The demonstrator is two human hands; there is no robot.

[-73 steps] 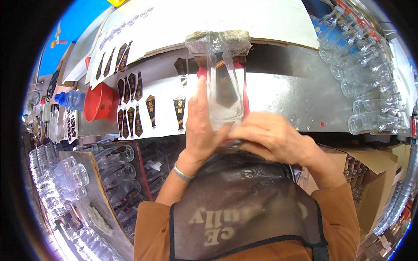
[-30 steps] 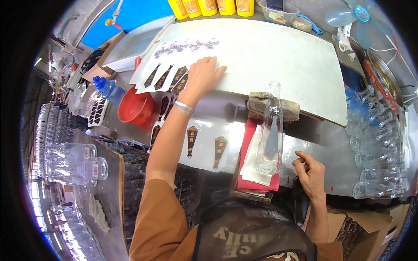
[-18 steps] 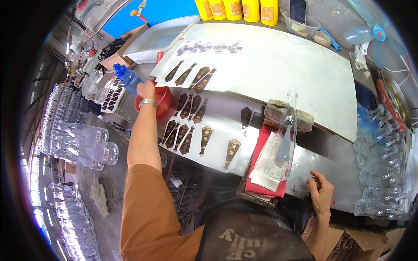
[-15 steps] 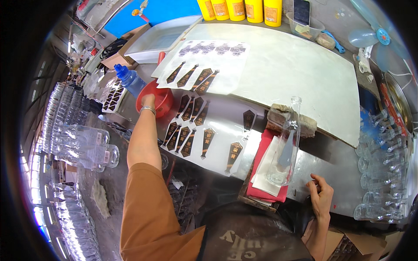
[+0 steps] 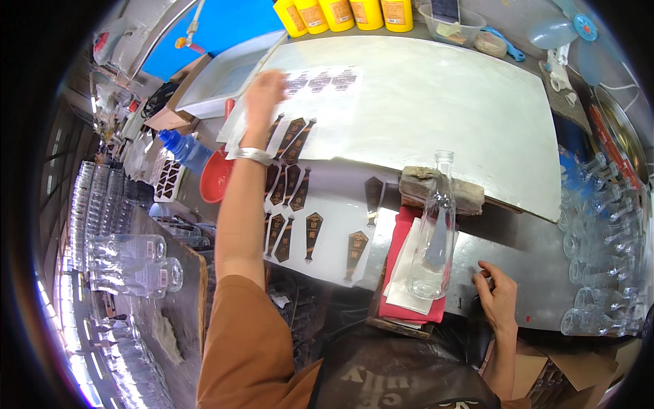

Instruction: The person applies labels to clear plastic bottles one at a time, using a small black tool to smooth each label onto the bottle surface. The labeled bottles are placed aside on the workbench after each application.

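Observation:
My left hand, blurred by motion, is over the left part of a white label sheet on the pale board; whether its fingers hold anything cannot be made out. Below it, rows of dark tie-shaped labels with gold print lie on a white backing sheet, partly hidden by my forearm. On the right, my right hand rests at the metal tabletop, fingers loosely curled and nothing in them. A clear glass bottle lies on folded white and red cloths, its neck against a worn padded block.
At the left are a red bowl, a blue-capped bottle and stacked glassware. Glass bottles line the right side. Yellow bottles and a plastic tub stand behind the pale board.
My left hand has come out of the red bowl and moved up and right over the label sheet. The right hand stays by the bottle. The whole view has shifted slightly.

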